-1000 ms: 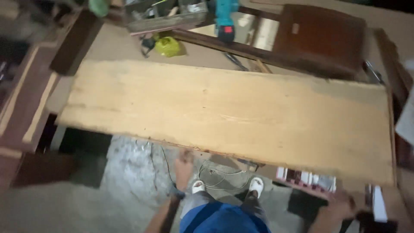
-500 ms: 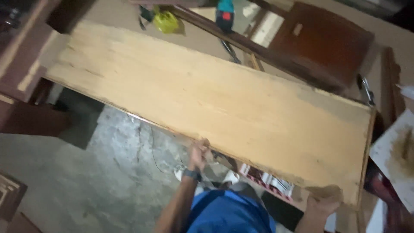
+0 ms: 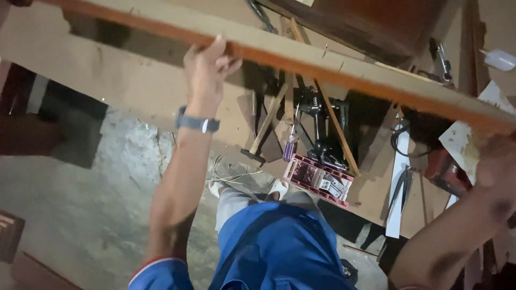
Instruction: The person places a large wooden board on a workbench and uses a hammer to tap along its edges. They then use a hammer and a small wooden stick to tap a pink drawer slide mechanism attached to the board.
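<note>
A long pale wooden board point(image 3: 333, 67) is tilted up on edge, so I see its near edge running from upper left down to the right. My left hand point(image 3: 207, 67), with a dark watch on the wrist, grips that edge near the middle. My right hand point(image 3: 497, 161) holds the board's right end at the frame's right side, blurred. Beneath the lifted board a lower wooden surface point(image 3: 129, 80) is uncovered.
Under the board lie a hammer point(image 3: 263, 134), a purple-handled screwdriver point(image 3: 290, 145), a red box of small parts point(image 3: 317, 180), a black clamp point(image 3: 322, 129) and pliers point(image 3: 400, 188). A dark wooden cabinet point(image 3: 371, 21) stands behind. Concrete floor point(image 3: 80, 204) lies at the left.
The board was lying flat on the bench; both hands have lifted its near edge so it now stands tilted, exposing the tools beneath. The view has moved closer and down.
</note>
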